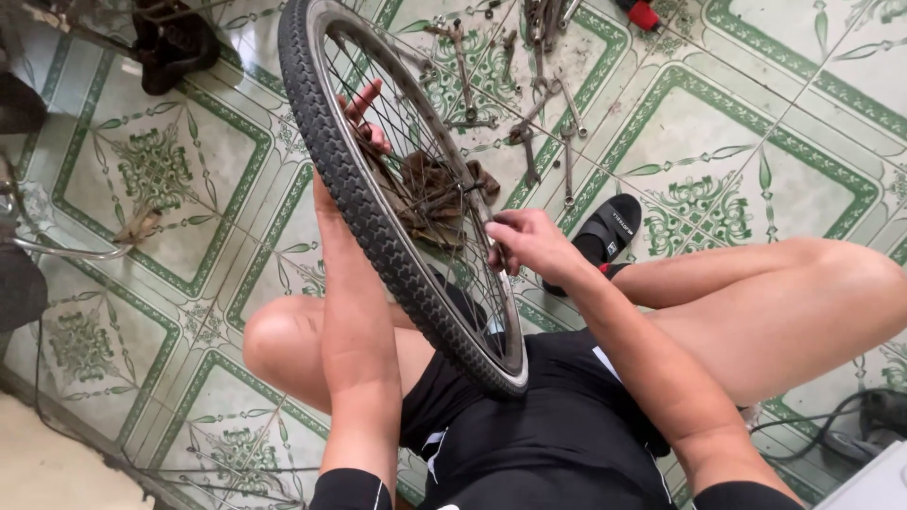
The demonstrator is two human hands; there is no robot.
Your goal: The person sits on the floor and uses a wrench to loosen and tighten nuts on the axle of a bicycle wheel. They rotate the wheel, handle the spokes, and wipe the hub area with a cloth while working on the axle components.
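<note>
The bicycle wheel is kept upright between the knees. It is steadied by the left hand, fingers passed through the spokes, while a spoke is pinched by the closed right hand.

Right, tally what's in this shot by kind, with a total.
Black-tyred spoked bicycle wheel: 1
Bare hands on the wheel: 2, left hand and right hand
Black slide sandal: 1
Red-handled tool: 1
Pile of grey metal wrenches: 1, pieces too tangled to count
Total: 6
</note>
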